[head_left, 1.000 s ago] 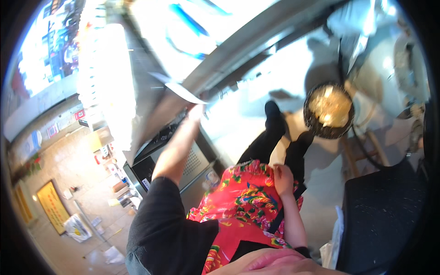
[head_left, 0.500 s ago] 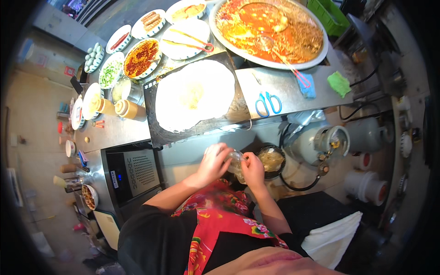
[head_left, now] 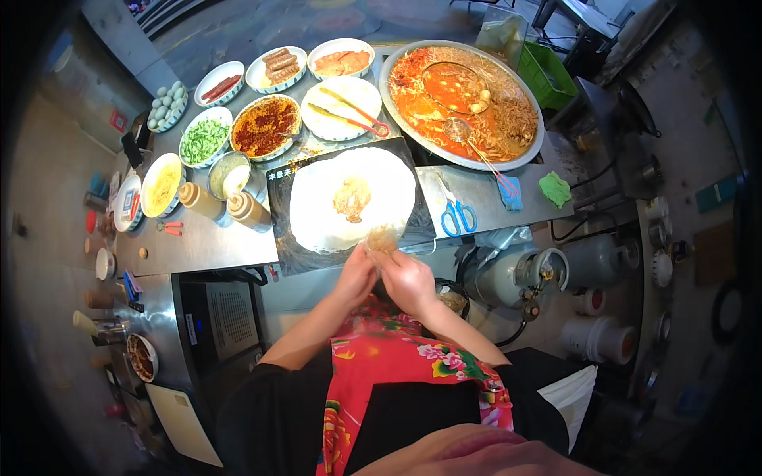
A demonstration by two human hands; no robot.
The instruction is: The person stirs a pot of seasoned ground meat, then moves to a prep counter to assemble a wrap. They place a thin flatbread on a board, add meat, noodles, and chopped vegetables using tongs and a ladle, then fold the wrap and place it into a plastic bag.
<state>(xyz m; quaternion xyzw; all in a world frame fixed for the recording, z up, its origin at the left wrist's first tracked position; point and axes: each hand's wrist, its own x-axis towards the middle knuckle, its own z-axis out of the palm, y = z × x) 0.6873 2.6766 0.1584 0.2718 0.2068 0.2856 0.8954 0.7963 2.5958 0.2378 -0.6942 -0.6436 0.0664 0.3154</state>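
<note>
At the griddle's front edge, my left hand (head_left: 357,275) and my right hand (head_left: 409,281) are side by side with fingers closed. Between them they pinch a crinkled, see-through plastic bag (head_left: 383,237) that looks brownish; its contents are hard to make out. Just beyond lies a large white pancake (head_left: 317,208), with a brownish patch in its middle, spread on a black griddle plate (head_left: 419,197). Left of the griddle stand two squeeze bottles (head_left: 248,208) with tan contents. Blue-handled scissors (head_left: 458,218) lie to its right.
Behind the griddle stand bowls of chili flakes (head_left: 268,127), chopped greens (head_left: 205,143), sausages (head_left: 281,67) and a plate with tongs (head_left: 337,99). A wide pan of red stew (head_left: 444,155) sits back right. Below the counter are a gas cylinder (head_left: 500,278) and hose.
My hands have moved forward to the griddle's front edge and closer together, carrying the plastic bag. The whole view has shifted, and the pancake's brown patch shows more clearly.
</note>
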